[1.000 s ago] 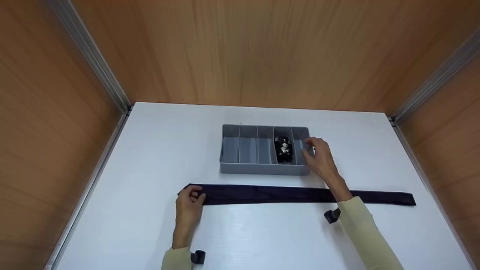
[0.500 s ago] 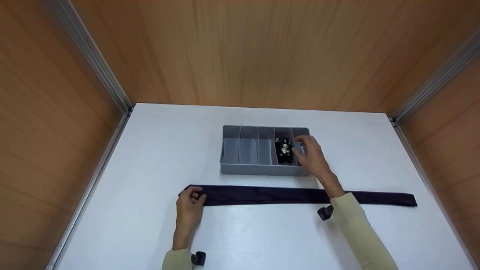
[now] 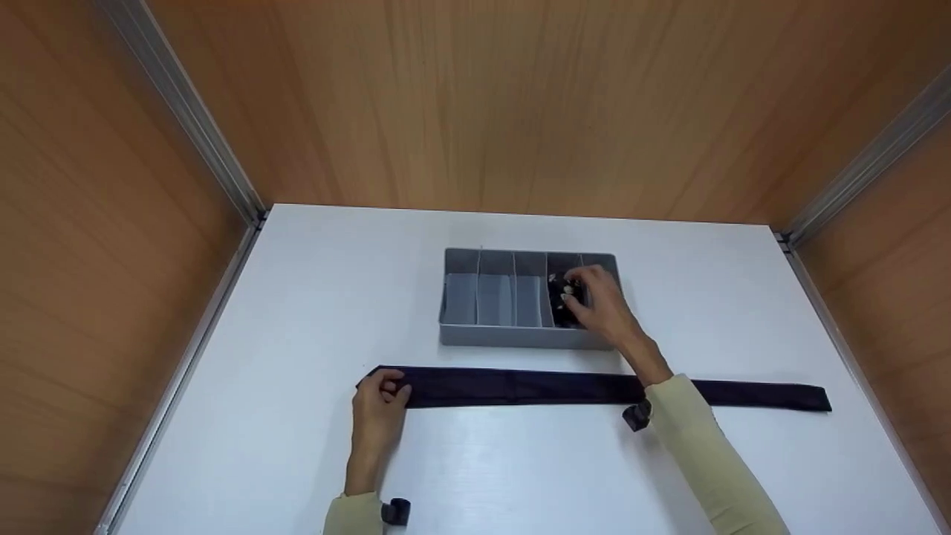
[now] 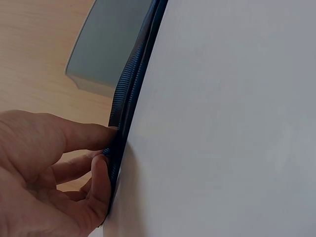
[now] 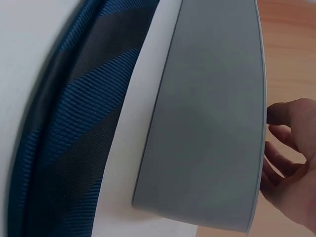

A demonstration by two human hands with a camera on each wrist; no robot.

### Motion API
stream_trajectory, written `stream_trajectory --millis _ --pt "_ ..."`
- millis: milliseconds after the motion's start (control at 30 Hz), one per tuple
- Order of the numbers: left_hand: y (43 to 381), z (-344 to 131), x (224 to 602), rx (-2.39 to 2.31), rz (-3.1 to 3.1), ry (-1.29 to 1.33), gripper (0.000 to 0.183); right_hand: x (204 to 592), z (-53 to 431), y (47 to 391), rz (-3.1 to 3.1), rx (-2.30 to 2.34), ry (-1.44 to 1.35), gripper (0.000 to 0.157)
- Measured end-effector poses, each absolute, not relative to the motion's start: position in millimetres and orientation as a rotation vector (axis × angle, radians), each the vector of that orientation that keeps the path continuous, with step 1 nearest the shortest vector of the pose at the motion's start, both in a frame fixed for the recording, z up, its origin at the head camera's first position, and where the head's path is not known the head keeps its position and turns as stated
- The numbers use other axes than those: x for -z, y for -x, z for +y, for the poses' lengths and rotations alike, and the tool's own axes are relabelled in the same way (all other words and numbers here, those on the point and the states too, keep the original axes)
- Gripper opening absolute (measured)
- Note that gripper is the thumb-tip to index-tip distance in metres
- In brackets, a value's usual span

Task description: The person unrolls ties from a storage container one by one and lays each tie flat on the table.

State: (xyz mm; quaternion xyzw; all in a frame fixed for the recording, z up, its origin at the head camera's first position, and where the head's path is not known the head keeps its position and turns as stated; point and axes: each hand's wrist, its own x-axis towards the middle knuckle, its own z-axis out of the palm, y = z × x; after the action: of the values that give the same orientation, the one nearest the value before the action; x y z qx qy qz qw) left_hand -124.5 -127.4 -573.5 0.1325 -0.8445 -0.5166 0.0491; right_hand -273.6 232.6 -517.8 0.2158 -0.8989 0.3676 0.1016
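Note:
A dark blue and black striped necktie (image 3: pixel 483 387) lies stretched out across the white table, its stripes plain in the right wrist view. At its wide left end my left hand (image 3: pixel 377 412) pinches the fabric with bent fingers. Behind the tie stands a grey divided box (image 3: pixel 513 336). One of its right-hand compartments contains a dark roll (image 3: pixel 559 303) with a pale pattern, which looks like cloth. My right hand (image 3: pixel 605 305) reaches over the box's right side, thumb and fingers spread apart over the roll and partly covering it. In the right wrist view the box wall hides the fingertips.
Wood-grain panels (image 3: pixel 505 111) close in the table at the back and both sides. Thin dividers (image 3: pixel 514 297) split the box into several narrow compartments. A small black device (image 3: pixel 635 416) sticks out from my right wrist above the tie.
My right hand has moved left from the box's right rim to the dark roll, which it now partly covers. The left hand has stayed at the tie's wide end.

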Motion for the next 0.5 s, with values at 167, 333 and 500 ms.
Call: stream_trajectory --millis 167,333,500 --pt "123.5 -127.3 573.2 1.577 -2.569 -0.404 0.020 518.4 228.7 274.7 -2.685 -1.077 -0.704 0.027" --pt "122.7 -126.4 573.2 1.576 -2.564 -0.405 0.020 518.5 227.4 275.4 -2.726 -1.044 -0.787 0.024" --pt "122.4 -125.9 574.0 1.581 -2.565 -0.401 0.020 517.7 229.5 279.8 -2.757 -0.949 -0.837 0.024"
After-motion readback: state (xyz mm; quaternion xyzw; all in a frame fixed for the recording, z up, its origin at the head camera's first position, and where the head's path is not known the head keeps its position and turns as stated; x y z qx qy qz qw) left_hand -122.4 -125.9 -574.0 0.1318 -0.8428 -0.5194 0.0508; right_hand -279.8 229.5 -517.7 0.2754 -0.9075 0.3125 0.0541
